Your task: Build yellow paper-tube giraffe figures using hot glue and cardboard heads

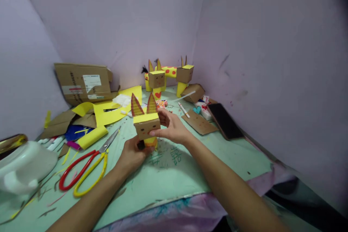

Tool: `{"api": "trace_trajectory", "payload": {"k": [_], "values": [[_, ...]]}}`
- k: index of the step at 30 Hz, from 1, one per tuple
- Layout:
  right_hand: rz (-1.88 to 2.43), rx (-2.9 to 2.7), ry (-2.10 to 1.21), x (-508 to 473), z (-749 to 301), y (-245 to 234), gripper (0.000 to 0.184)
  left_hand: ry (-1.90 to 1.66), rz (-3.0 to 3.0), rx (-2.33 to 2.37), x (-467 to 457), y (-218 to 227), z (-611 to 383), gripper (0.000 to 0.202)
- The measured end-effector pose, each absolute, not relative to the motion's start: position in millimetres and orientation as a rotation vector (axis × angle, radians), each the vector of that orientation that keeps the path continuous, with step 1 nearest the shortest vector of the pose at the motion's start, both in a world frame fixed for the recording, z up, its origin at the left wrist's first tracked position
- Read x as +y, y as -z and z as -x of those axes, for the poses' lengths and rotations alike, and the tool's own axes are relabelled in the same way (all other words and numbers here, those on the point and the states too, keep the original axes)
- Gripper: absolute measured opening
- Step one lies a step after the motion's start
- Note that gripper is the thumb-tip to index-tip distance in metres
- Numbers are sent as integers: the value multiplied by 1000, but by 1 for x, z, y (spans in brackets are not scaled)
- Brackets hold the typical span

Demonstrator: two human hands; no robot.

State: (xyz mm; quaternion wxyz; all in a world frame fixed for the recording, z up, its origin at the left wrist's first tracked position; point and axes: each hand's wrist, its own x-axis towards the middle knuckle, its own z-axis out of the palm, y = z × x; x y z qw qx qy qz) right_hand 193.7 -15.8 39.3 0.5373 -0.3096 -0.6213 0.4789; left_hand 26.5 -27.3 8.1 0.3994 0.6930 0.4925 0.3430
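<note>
A small cardboard animal figure (146, 122), with a brown box head, a yellow top and two striped pointed ears, stands upright on the green table (174, 174). My left hand (132, 155) grips its yellow lower part from the left. My right hand (172, 127) holds the box head from the right, fingers curled round its side. Both hands are closed on the figure.
Red-and-yellow scissors (87, 168) lie left of my hands. Two finished cardboard animals (168, 74) stand at the back. Yellow paper (108, 112), cardboard scraps, a brown box (83, 83), a phone (225, 120), a white container (21, 168) and markers lie around. Walls close in behind and right.
</note>
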Motion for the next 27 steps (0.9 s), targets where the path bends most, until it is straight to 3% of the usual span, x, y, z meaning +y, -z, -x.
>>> {"api": "trace_trajectory", "payload": {"k": [13, 20, 27], "values": [[750, -1537, -1098, -15, -196, -36, 74, -883, -1821, 1255, -25, -8, -27, 27], [757, -1550, -1075, -15, -198, -35, 65, -860, -1829, 1255, -26, -7, -25, 22], [771, -1535, -1090, -18, -199, -39, 54, -912, -1797, 1164, -26, -2, -25, 29]]}}
